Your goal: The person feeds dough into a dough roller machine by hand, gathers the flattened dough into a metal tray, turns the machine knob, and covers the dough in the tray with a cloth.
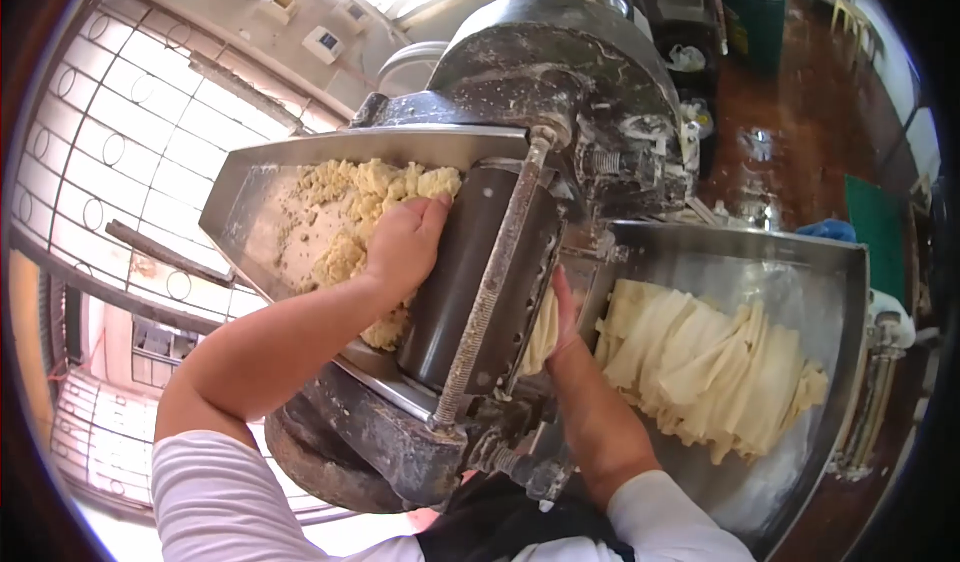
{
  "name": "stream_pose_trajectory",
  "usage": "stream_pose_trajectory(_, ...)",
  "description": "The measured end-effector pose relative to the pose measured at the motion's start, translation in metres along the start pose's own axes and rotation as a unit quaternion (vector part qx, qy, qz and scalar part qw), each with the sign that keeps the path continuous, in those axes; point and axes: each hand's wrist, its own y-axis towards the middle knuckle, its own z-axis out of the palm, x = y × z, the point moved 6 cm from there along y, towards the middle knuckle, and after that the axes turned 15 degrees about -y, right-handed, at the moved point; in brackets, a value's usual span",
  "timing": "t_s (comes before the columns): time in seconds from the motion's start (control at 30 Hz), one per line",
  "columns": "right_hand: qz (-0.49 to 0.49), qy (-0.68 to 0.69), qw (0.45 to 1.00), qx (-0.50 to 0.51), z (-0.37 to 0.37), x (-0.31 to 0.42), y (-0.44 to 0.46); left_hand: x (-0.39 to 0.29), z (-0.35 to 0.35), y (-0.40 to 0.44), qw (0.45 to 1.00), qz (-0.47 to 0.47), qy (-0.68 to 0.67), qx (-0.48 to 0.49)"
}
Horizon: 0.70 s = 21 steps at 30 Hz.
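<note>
Crumbly yellow dough (pixel 345 252) lies in the metal feed tray (pixel 265 217) on the left of a roller machine. My left hand (pixel 405 242) is pressed on this dough beside the dark roller (pixel 450 292), its fingers curled at the dough's edge. On the other side of the roller, my right hand (pixel 563 312) is upright against a pale dough sheet (pixel 541 337) coming out of the machine; its fingers are partly hidden behind the machine. Folded dough sheets (pixel 710 362) are piled in the metal tray (pixel 780 272) on the right.
A threaded bar (pixel 495 272) crosses above the roller. The machine's large flour-dusted housing (pixel 560 52) rises behind it. A green bin (pixel 752 17) stands at the back right on the reddish floor (pixel 800 112). A barred window (pixel 120 122) is at the left.
</note>
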Motion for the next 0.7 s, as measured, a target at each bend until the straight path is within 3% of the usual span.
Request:
stream_pose_trajectory(0.1,-0.01,-0.007,1.0,0.017,0.01,0.007,0.006,0.009,-0.005,-0.003,0.994,-0.043,-0.096,0.022)
stream_pose_trajectory(0.2,-0.047,0.001,0.999,0.019,0.017,0.007,0.002,-0.026,-0.026,-0.037,0.982,-0.098,-0.037,0.155)
stream_pose_trajectory(0.3,-0.062,0.0,0.998,0.004,0.005,0.011,0.0,0.007,-0.044,-0.071,0.93,-0.285,-0.107,0.205)
stream_pose_trajectory(0.4,-0.082,0.016,0.996,-0.003,0.008,0.015,0.004,0.008,-0.08,-0.034,0.964,-0.188,-0.173,0.069)
stream_pose_trajectory(0.47,-0.079,0.043,0.996,0.021,0.018,0.016,-0.003,-0.007,-0.105,0.004,0.991,0.025,-0.101,-0.082)
stream_pose_trajectory(0.53,-0.102,0.045,0.994,0.004,0.016,0.02,-0.011,0.017,-0.093,0.046,0.976,0.188,-0.043,-0.102)
stream_pose_trajectory(0.63,-0.137,0.021,0.989,-0.049,0.018,0.032,-0.021,0.015,-0.047,0.058,0.98,0.129,0.133,-0.072)
stream_pose_trajectory(0.7,-0.13,-0.004,0.991,-0.034,0.011,0.037,-0.027,0.014,-0.035,0.057,0.992,0.055,0.104,-0.033)
